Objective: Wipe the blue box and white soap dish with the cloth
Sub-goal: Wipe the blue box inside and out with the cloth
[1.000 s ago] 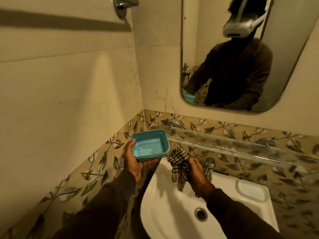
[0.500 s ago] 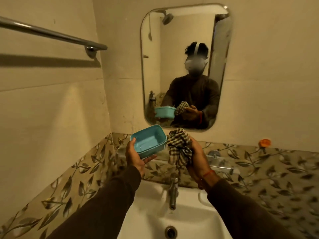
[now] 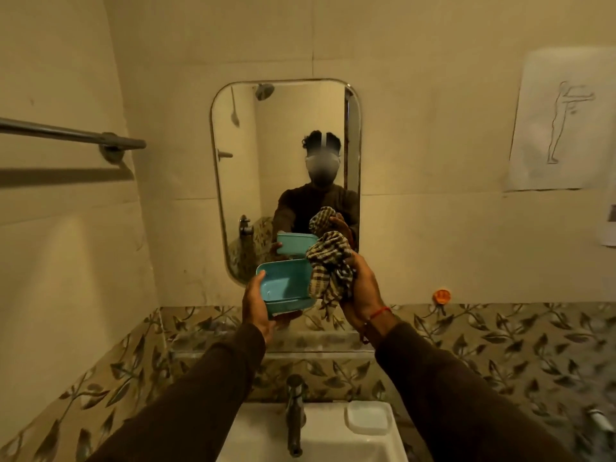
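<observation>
Fingers (image 3: pixel 258 296) gripping blue box (image 3: pixel 285 288), opening tilted up, long axis sideways

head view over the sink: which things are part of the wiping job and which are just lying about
Job: blue plastic box in left hand; checked cloth in right hand; white soap dish on the basin.

Lying about: metal tap, wall mirror, towel rail, paper sketch.

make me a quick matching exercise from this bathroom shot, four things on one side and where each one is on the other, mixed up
Things:
1. blue box
2. checked cloth
3. white soap dish
4. towel rail

Places:
A. on the sink's rim, right of the tap
B. held in the left hand
C. on the left wall
D. bunched in the right hand

Pairs: 1-B, 2-D, 3-A, 4-C
</observation>
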A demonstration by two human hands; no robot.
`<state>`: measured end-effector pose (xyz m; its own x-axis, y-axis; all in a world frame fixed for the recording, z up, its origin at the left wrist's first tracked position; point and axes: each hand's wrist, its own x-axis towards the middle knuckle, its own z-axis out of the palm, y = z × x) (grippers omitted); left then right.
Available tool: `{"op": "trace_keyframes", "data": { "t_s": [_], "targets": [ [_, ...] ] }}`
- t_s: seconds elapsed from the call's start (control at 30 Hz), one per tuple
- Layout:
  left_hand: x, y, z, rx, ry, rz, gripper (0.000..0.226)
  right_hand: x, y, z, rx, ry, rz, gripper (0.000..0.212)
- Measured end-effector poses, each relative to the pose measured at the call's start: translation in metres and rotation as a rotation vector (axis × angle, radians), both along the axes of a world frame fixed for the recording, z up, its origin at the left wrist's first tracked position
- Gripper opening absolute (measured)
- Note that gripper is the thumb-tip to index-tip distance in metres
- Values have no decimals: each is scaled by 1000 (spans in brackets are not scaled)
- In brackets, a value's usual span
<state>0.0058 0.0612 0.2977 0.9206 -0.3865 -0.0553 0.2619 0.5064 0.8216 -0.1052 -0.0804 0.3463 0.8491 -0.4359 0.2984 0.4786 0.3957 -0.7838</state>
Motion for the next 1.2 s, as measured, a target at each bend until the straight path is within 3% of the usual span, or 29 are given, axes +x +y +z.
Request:
{"op": "trace_keyframes", "data": {
  "t_s": [0.1,0.23,0.3,0.53,0.67,0.87,1.0,1.2],
  "targets": [
    [-1,-10,12,-6,-40,-62,57,-4,-7,15,-199,78,-88,34],
    [-8,-26,16,19,-75,-102,62,-6,-10,31,-1003,310,-391,29],
    [-15,-34,16,21,-91,-129,59,-3,-6,36,-1220,413,-474,34],
    [-28,-51,29,82,-251,-127,40,7,10,35,-1561,559,-484,25],
    [-34,-48,33,97,-225,-192,68,9,15,33,-1597,438,-450,25],
    [-35,-29,12,132,-134,-245,60,1,0,21,-1927,309,-189,44],
    [-37,-25,5,105,-151,-215,52,4,5,9,-2292,167,-423,52],
    [-29,-18,18,169,-281,-172,45,6,24,11,-2266,270,-654,53]
  ]
}}
